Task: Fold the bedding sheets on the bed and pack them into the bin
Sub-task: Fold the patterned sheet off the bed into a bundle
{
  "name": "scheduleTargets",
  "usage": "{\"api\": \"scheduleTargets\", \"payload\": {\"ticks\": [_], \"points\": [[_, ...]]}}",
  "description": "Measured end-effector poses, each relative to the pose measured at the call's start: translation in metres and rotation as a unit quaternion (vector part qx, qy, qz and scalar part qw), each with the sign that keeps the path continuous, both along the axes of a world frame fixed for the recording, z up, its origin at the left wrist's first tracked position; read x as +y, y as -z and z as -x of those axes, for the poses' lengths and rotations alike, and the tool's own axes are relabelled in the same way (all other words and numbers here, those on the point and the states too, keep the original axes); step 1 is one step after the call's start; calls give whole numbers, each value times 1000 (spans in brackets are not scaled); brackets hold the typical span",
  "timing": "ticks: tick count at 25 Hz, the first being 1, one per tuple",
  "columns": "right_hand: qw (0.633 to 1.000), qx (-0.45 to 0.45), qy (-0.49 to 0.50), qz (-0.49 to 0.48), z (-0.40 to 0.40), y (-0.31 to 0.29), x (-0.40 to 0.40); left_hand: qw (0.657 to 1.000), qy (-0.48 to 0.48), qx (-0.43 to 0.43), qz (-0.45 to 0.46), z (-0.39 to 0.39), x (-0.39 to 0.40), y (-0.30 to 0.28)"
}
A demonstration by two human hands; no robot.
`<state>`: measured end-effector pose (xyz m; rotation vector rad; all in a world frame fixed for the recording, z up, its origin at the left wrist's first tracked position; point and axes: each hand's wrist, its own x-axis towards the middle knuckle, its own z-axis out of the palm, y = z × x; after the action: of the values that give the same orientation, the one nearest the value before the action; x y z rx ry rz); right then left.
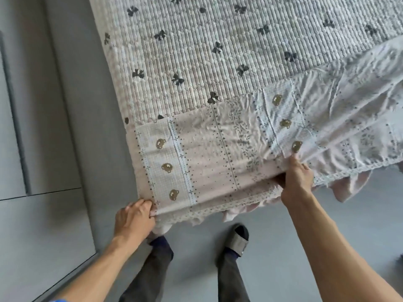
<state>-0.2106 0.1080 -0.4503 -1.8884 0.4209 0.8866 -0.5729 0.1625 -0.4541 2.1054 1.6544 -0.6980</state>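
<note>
A pale patchwork sheet (218, 149) with small bear prints lies doubled along the near edge of the bed (185, 51), running off to the right. My left hand (134, 219) grips its near-left corner at the bed's corner. Further right, my right hand (297, 179) pinches the sheet's upper layer at the fold, fingers tucked between the layers. The sheet's frilled pink hem (353, 188) hangs over the bed edge to the right. No bin is in view.
The bed is covered with a quilted pad printed with dark bows. Grey floor (272, 258) lies below, with my legs and slippered feet (238, 238) by the bed. A grey wall or cabinet panel (43, 105) stands close on the left.
</note>
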Motion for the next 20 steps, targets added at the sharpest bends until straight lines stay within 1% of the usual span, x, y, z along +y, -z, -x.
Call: {"api": "scheduleTargets", "payload": {"ticks": [3, 5, 7, 9, 11, 13, 15, 16, 18, 19, 20], "points": [[1000, 9, -13, 17, -11, 3, -22, 999, -21, 23, -11, 0, -12, -5], [999, 18, 15, -29, -10, 2, -36, 999, -17, 42, -16, -1, -17, -6], [998, 22, 37, -34, -6, 2, -54, 996, -16, 88, -6, 0, -30, -8], [999, 40, 19, -13, 0, 4, -73, 992, -21, 124, 6, -2, -44, -10], [998, 61, -1, -1, 1, 5, -82, 990, -25, 140, 24, -2, -50, -6], [995, 87, -47, 28, -3, 6, -79, 986, -30, 148, 70, -2, -49, -1], [989, 87, -101, 61, -12, 2, -76, 984, -29, 137, 113, -12, -44, -1], [987, 61, -122, 84, -19, -1, -76, 986, -27, 126, 108, -21, -40, -6], [976, -31, -165, 137, -33, -22, -81, 994, -26, 68, 80, -49, -34, -26], [973, -72, -169, 141, -39, -47, -84, 998, -21, 20, 63, -68, -32, -40], [972, -107, -170, 124, -46, -71, -86, 998, -5, -26, 53, -94, -30, -60]]}}
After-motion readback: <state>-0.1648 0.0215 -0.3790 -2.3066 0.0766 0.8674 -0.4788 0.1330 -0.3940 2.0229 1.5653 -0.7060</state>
